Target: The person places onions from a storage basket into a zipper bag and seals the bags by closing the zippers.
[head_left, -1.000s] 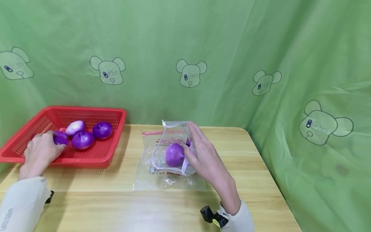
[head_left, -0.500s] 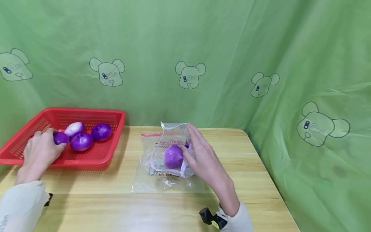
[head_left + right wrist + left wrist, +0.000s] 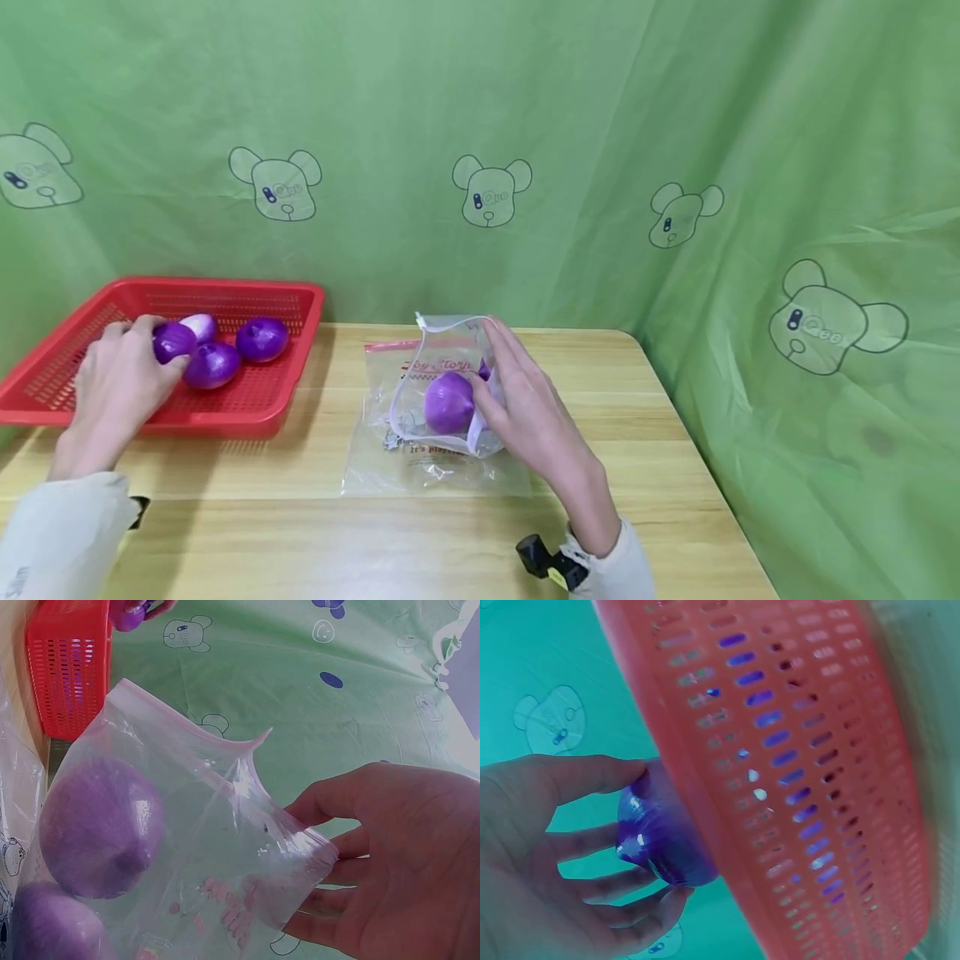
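My left hand point(image 3: 123, 379) holds a purple onion point(image 3: 174, 342) over the red basket point(image 3: 225, 423). In the left wrist view, thumb and fingers curl round that onion point(image 3: 667, 832), which shows above the basket's rim. Other onions lie in the basket: two purple ones point(image 3: 212, 365) point(image 3: 262, 339) and one pale-topped onion point(image 3: 201, 326). My right hand point(image 3: 536, 408) grips the side of a clear zip bag point(image 3: 202, 802), its mouth spread wide. Inside the bag sit two purple onions point(image 3: 105, 832) point(image 3: 56, 926), the second partly cut off by the view's edge.
A flat clear bag with red print point(image 3: 375, 467) lies on the wooden table point(image 3: 337, 550) beneath the held bag. A green curtain point(image 3: 570, 167) with bear-head drawings hangs behind the table and along its right side.
My left hand has raised its onion slightly and moved right, now partly covering the pale onion. The right hand and the bag stay nearly in place.
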A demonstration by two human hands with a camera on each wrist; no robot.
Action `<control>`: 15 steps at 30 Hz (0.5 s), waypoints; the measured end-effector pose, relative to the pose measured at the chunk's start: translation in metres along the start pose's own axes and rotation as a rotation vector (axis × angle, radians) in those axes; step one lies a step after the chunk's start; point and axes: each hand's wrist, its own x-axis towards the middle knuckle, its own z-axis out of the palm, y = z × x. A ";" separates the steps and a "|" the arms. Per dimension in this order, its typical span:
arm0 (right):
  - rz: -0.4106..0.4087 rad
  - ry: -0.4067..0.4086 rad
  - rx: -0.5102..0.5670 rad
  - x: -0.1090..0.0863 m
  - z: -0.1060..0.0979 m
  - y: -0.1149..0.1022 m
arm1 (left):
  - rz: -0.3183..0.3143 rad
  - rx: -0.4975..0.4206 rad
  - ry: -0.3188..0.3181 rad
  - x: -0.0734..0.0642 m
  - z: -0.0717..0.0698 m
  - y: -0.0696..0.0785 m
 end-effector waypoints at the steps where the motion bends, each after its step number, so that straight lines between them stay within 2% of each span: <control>1: 0.000 0.001 -0.001 0.000 0.000 0.000 | 0.000 -0.003 0.003 0.000 0.000 0.002; 9: 0.007 -0.007 0.004 -0.001 0.000 0.000 | 0.010 -0.026 0.033 -0.004 0.002 0.021; 15: 0.004 -0.001 0.007 -0.001 0.000 0.000 | -0.006 -0.055 0.033 -0.001 0.004 0.032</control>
